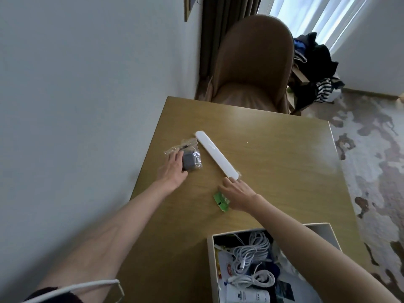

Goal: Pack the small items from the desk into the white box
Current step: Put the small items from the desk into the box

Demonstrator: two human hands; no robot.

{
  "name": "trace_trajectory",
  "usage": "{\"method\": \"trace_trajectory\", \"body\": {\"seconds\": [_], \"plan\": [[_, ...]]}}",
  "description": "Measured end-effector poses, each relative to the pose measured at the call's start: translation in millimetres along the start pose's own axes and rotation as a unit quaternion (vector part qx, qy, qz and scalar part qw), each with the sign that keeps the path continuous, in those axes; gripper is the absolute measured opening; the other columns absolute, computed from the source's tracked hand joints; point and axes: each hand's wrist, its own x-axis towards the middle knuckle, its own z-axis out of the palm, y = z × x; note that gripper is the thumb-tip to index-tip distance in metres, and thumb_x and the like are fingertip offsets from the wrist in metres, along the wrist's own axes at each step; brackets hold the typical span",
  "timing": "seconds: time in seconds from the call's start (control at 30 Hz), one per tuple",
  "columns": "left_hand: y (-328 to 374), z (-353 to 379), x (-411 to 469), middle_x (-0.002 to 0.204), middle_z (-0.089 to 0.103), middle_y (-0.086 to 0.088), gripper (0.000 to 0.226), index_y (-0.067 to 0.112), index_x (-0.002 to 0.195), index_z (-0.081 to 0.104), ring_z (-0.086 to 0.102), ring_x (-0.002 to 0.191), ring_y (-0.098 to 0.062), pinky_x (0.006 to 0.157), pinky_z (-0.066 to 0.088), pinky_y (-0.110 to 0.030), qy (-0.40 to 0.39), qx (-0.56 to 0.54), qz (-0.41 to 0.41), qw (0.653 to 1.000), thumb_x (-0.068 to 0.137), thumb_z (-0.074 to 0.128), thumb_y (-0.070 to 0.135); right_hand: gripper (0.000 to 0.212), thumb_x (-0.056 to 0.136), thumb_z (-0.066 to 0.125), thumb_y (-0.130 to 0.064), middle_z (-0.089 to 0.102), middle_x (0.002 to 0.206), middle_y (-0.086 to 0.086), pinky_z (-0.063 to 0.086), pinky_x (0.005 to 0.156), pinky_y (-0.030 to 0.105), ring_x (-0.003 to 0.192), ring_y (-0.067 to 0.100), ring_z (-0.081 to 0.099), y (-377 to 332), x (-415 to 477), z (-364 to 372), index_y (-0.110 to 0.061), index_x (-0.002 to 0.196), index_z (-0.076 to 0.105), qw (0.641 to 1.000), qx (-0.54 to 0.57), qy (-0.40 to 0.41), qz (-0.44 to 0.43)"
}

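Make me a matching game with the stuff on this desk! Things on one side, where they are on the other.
Things:
1. white bar
2. green packet
3. grey block in a bag
4. white cables

Places:
A. inside the box
B. under the left hand
C. partly under the right hand
D. lying slantwise mid-desk

Pairs: 1-D, 2-C, 3-B, 4-A

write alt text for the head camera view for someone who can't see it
Seen from above, a person's left hand rests on a clear bag holding a grey block while the right hand reaches for a long white case, partly covering a green packet on a wooden desk. An open white box of white cables sits nearest the viewer.
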Motion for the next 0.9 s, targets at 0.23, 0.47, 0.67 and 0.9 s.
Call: {"method": "trace_trajectory", "body": {"seconds": [0.23, 0.47, 0.67, 0.9], "plan": [[-12, 16, 3, 0.143, 0.038, -0.009, 0.086, 0.015, 0.141, 0.028, 0.034, 0.133, -0.028, 0.106, 0.032, -0.042, -0.012, 0.101, 0.045, 0.994, 0.075, 0.069, 0.053, 0.027, 0.087, 0.066, -0.021, 0.062, 0.113, 0.008, 0.047, 0.076, 0.036, 0.104, 0.030, 0.061, 1, -9, 0, -0.013, 0.110, 0.054, 0.984, 0.172, 0.000, 0.047], [-1, 28, -29, 0.118, 0.046, -0.008, 0.065, 0.013, 0.120, 0.045, 0.050, 0.103, -0.024, 0.082, 0.048, -0.036, 0.014, 0.093, 0.017, 0.995, 0.070, 0.074, 0.044, 0.010, 0.094, 0.060, -0.019, 0.065, 0.097, 0.004, 0.056, 0.074, 0.036, 0.089, 0.023, 0.064, 0, -44, -36, -0.014, 0.102, 0.058, 0.839, 0.517, 0.093, 0.139], [3, 21, -60, 0.108, 0.048, -0.007, 0.065, 0.013, 0.114, 0.051, 0.052, 0.090, -0.021, 0.065, 0.046, -0.030, 0.017, 0.058, -0.006, 0.998, 0.063, 0.075, 0.045, 0.014, 0.093, 0.063, -0.016, 0.073, 0.094, 0.003, 0.056, 0.065, 0.023, 0.080, 0.011, 0.070, 8, -108, -71, -0.012, 0.107, 0.066, 0.648, 0.739, 0.150, 0.109], [38, -15, -130, 0.109, 0.047, -0.007, 0.063, 0.013, 0.121, 0.052, 0.053, 0.084, -0.020, 0.052, 0.044, -0.023, 0.114, -0.111, -0.020, 0.987, 0.068, 0.077, 0.036, 0.016, 0.091, 0.064, -0.005, 0.069, 0.104, 0.019, 0.059, 0.083, 0.036, 0.091, 0.024, 0.070, 6, -163, -71, -0.006, 0.106, 0.058, 0.646, 0.756, 0.082, 0.065]]}}
